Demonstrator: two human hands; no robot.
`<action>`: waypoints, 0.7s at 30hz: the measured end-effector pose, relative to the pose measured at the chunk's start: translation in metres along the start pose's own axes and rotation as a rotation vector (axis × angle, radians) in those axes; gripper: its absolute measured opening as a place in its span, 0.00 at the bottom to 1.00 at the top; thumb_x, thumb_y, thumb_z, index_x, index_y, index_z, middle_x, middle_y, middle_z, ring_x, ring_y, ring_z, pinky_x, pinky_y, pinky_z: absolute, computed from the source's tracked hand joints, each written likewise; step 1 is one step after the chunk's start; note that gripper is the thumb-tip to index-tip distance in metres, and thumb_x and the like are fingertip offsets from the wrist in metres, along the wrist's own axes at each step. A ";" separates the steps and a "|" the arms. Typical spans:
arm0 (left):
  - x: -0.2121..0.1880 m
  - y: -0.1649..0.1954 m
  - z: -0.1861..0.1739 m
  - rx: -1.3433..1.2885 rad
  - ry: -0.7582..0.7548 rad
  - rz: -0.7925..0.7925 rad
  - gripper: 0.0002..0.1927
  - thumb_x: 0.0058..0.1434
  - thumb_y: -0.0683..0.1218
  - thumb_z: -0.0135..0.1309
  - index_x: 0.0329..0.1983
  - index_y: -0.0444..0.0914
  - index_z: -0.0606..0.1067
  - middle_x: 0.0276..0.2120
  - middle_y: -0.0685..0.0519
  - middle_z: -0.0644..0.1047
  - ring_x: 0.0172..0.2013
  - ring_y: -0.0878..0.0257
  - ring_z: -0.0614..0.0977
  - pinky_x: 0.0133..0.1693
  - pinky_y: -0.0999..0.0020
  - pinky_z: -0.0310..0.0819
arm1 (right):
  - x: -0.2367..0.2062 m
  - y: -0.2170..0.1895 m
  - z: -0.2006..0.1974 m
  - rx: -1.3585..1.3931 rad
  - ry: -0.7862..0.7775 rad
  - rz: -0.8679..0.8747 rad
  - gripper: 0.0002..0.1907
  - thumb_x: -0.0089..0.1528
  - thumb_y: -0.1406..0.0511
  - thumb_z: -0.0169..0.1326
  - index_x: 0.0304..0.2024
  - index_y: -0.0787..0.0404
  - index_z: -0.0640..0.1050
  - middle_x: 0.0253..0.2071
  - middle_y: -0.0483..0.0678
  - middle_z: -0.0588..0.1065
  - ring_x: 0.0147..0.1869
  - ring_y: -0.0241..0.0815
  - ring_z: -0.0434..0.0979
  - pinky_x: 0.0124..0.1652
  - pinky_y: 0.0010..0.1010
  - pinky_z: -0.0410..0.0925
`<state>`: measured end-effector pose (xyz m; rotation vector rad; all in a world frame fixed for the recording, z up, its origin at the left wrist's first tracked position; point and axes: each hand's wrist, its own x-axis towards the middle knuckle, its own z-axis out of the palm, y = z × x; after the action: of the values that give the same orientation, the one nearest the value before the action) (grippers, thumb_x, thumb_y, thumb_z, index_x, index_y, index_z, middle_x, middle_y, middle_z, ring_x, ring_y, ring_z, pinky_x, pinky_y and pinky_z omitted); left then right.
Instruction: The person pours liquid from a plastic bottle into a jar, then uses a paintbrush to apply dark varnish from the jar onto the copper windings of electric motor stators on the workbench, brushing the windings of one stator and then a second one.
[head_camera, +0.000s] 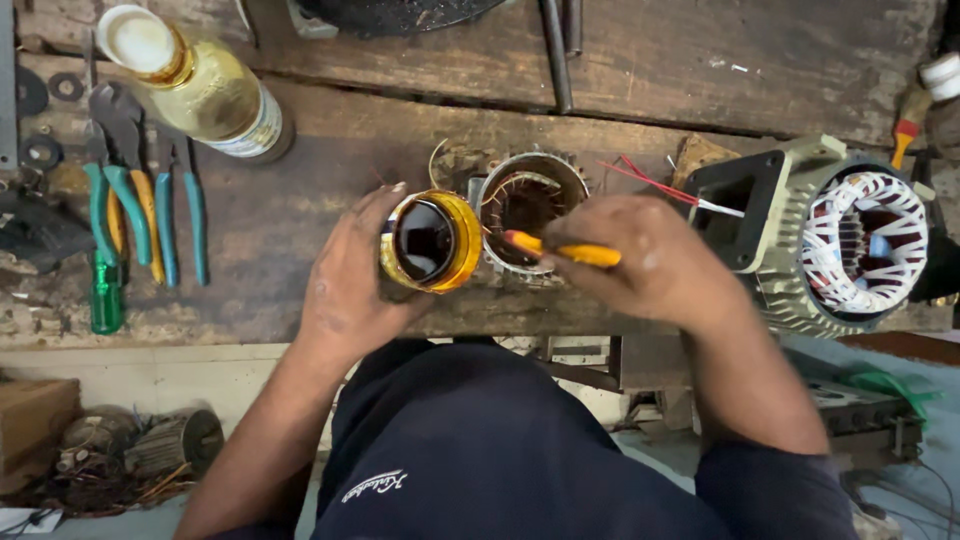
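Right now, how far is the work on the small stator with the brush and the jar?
Done: small stator already holds copper windings. In hand: left hand holds an open jar of dark liquid; right hand points a yellow-handled brush into the stator. Left: how much is coated cannot be told. Larger stator sits untouched beside.

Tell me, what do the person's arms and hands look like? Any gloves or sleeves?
No gloves: the left hand and right hand are bare, with dark, greasy-looking smudges on the fingers. Both forearms are bare too. A dark navy sleeve shows near the right elbow. No watch, rings or bands can be seen.
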<state>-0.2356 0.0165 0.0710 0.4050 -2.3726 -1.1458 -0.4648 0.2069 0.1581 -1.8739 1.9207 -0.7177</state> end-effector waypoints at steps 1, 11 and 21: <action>0.001 -0.001 0.001 -0.001 0.001 0.003 0.52 0.39 0.43 0.74 0.69 0.36 0.62 0.62 0.37 0.71 0.64 0.40 0.73 0.65 0.52 0.68 | 0.000 -0.004 0.000 -0.008 -0.005 -0.023 0.13 0.57 0.68 0.65 0.43 0.66 0.79 0.38 0.54 0.80 0.41 0.54 0.81 0.40 0.41 0.74; 0.004 -0.005 0.001 -0.008 -0.029 0.004 0.53 0.38 0.42 0.73 0.69 0.35 0.62 0.62 0.37 0.71 0.63 0.39 0.73 0.63 0.52 0.68 | 0.001 -0.009 0.004 -0.004 -0.005 -0.039 0.14 0.58 0.66 0.65 0.43 0.64 0.77 0.37 0.53 0.79 0.40 0.54 0.81 0.40 0.43 0.73; 0.010 -0.007 0.002 -0.013 -0.035 -0.016 0.52 0.39 0.44 0.75 0.68 0.35 0.62 0.62 0.37 0.71 0.62 0.40 0.74 0.62 0.52 0.69 | -0.014 -0.016 0.015 -0.303 -0.040 -0.129 0.18 0.52 0.68 0.65 0.45 0.64 0.78 0.36 0.50 0.78 0.42 0.50 0.79 0.39 0.39 0.73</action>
<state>-0.2443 0.0089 0.0673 0.4039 -2.3950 -1.1840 -0.4423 0.2192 0.1546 -2.1900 1.9877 -0.4390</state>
